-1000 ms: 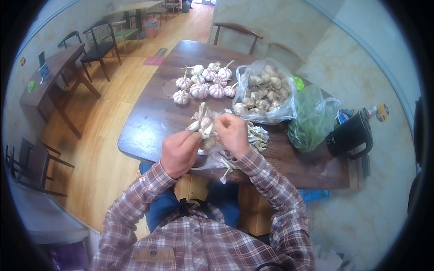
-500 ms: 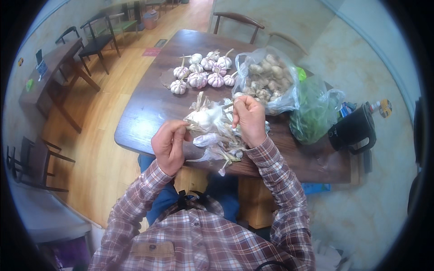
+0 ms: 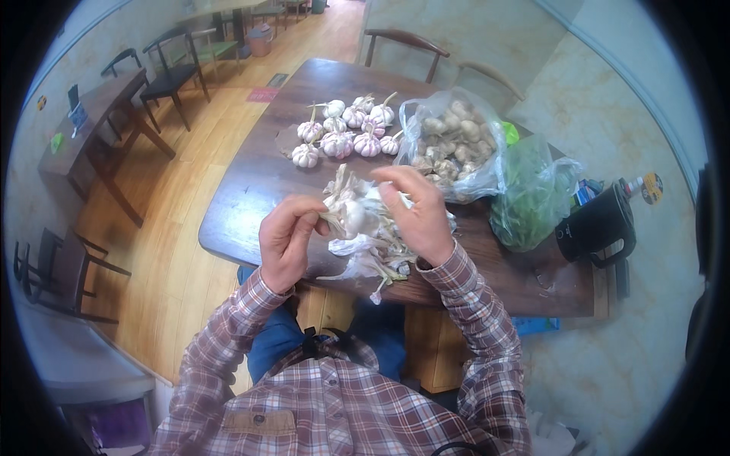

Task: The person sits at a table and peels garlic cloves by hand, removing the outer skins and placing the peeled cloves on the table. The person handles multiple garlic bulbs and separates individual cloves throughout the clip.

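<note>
Wooden floor runs away to the left of the left hand, and out there, well beyond that hand, stands a narrow dark side table with a black-seated chair beside it. Under both hands, here's the big brown table, its rounded corner shining just left of the left hand. Far beyond the right hand, a wooden chair back curves up at the table's other end.

Now the arms! Both plaid sleeves reach forward from below, the left sleeve and the right sleeve angling inward, elbows wide. Just beyond the right hand sits a clear bag full of garlic; to that hand's right, a bag of greens, then a black kettle.

The right hand arches over, thumb parted from the bent fingers; whether a scrap of skin clings there, I can't tell. The left hand is knuckles-out, thumb and fingertips pinched tight on papery leaves of a garlic bulb, which hangs between the two hands. Loose husks lie beneath it, and pinkish-white bulbs cluster beyond the left hand.
</note>
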`<state>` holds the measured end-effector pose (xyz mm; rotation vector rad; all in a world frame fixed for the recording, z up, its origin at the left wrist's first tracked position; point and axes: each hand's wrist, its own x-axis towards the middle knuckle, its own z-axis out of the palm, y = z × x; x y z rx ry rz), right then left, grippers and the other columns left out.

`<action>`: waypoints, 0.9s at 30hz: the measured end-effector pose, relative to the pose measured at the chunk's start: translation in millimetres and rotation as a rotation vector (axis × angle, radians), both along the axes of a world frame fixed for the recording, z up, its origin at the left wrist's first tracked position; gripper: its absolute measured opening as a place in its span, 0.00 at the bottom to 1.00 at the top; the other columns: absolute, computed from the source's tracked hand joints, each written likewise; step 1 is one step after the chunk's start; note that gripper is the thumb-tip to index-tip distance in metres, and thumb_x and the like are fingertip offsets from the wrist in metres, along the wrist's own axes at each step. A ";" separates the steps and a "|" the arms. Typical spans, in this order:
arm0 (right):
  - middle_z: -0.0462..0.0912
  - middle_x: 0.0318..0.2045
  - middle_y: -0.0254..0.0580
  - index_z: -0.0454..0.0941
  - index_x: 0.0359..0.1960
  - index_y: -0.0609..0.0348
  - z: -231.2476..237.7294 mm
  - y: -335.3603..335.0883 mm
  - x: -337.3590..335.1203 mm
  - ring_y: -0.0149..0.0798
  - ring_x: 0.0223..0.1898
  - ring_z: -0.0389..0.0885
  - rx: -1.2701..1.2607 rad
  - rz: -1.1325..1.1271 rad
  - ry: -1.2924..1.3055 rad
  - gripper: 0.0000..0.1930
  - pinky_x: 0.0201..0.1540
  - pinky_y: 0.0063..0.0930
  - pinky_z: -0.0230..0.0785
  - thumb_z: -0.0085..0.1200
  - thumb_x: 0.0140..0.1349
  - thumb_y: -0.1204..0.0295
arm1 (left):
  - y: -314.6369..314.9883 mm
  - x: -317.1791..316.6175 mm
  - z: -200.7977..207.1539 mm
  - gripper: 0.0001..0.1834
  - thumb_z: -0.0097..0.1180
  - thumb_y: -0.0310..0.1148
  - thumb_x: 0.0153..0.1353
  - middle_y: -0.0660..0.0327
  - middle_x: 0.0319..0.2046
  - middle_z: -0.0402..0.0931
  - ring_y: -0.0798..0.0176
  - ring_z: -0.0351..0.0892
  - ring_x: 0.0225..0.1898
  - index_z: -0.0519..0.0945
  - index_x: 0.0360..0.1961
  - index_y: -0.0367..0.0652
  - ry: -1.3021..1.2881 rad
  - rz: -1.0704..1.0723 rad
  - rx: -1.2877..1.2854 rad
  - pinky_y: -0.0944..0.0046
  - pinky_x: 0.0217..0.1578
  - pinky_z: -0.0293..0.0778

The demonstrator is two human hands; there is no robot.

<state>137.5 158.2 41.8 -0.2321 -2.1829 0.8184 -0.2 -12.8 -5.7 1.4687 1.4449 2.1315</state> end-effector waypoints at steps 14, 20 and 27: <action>0.80 0.32 0.45 0.80 0.33 0.64 7.1 -22.6 -7.1 0.45 0.33 0.80 -0.069 0.284 -0.184 0.06 0.37 0.34 0.71 0.61 0.56 0.75 | 17.2 0.0 9.8 0.06 0.54 0.22 0.65 0.61 0.36 0.75 0.69 0.74 0.36 0.79 0.41 0.35 0.083 -0.019 -0.062 0.69 0.37 0.71; 0.78 0.32 0.45 0.79 0.34 0.64 1.1 -27.7 -5.1 0.45 0.31 0.79 -0.040 0.090 -0.106 0.04 0.34 0.34 0.70 0.57 0.59 0.77 | 26.1 6.6 10.8 0.12 0.62 0.26 0.62 0.63 0.39 0.74 0.72 0.72 0.40 0.78 0.45 0.34 -0.093 -0.057 -0.111 0.71 0.41 0.71; 0.78 0.29 0.43 0.79 0.34 0.66 0.5 -28.1 -6.0 0.37 0.27 0.77 -0.006 0.119 -0.033 0.03 0.30 0.29 0.69 0.57 0.60 0.79 | 21.8 -2.0 13.9 0.08 0.60 0.26 0.63 0.63 0.32 0.78 0.70 0.75 0.36 0.79 0.42 0.34 -0.334 -0.250 -0.237 0.69 0.38 0.72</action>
